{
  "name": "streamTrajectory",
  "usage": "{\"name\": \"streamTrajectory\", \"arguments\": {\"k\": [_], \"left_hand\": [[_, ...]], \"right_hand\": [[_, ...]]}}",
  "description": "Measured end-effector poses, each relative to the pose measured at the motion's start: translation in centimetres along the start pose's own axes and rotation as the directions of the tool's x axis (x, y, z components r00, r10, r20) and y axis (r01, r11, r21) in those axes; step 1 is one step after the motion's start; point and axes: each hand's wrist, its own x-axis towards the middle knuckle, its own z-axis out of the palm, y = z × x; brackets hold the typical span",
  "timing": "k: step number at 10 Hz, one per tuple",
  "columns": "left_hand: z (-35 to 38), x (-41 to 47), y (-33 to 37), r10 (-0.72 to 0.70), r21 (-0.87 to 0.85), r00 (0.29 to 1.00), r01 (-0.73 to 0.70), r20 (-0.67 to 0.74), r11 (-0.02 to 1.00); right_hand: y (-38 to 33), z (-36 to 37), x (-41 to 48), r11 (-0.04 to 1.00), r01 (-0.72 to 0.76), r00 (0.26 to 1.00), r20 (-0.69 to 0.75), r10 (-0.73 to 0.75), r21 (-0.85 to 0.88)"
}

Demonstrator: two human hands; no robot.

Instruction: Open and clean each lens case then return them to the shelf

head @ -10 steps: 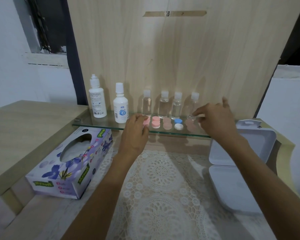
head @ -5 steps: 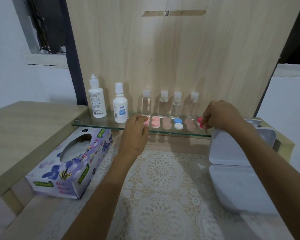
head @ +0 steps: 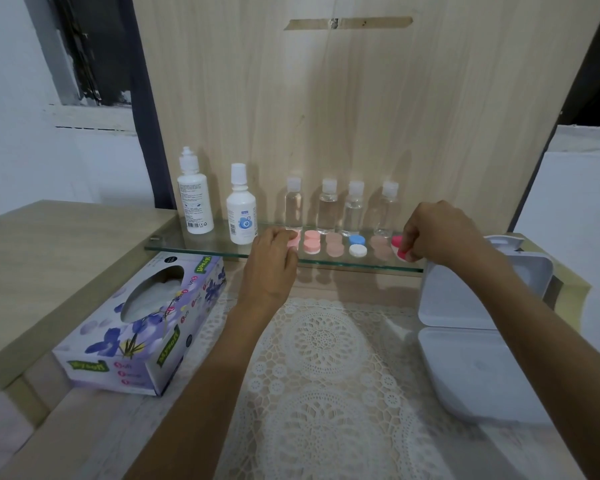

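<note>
Centre frame, glass shelf (head: pixel 201 245) carries a row of lens cases (head: pixel 311 242); left hand (head: pixel 271 268) curls its fingers on the pale pink case (head: pixel 294 240) at the row's left end, right hand (head: pixel 440 233) pinches the hot pink case (head: pixel 399 247) at the right end. Tissue box (head: pixel 142 327) at lower left reads "Mysoft"; labels on the two white bottles (head: pixel 242 216) too small to read

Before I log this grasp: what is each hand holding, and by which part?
The right hand pinches the red lens case by its right side. The left hand covers the left edge of the leftmost pink lens case; grip unclear.
</note>
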Motion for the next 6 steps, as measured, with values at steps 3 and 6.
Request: {"name": "streamTrajectory", "arguments": {"k": [3,6], "left_hand": [[-0.1,0.0,-0.1,-0.004,-0.011,1.000,0.004,0.006,1.000],[-1.1,-0.3,-0.1,-0.005,-0.134,0.999,0.012,0.048,0.991]], "right_hand": [[0.2,0.4,-0.1,0.999,0.037,0.999,-0.032,-0.037,-0.006],[0.7,1.1,-0.1,0.996,0.086,0.991,-0.100,-0.084,0.016]]}}
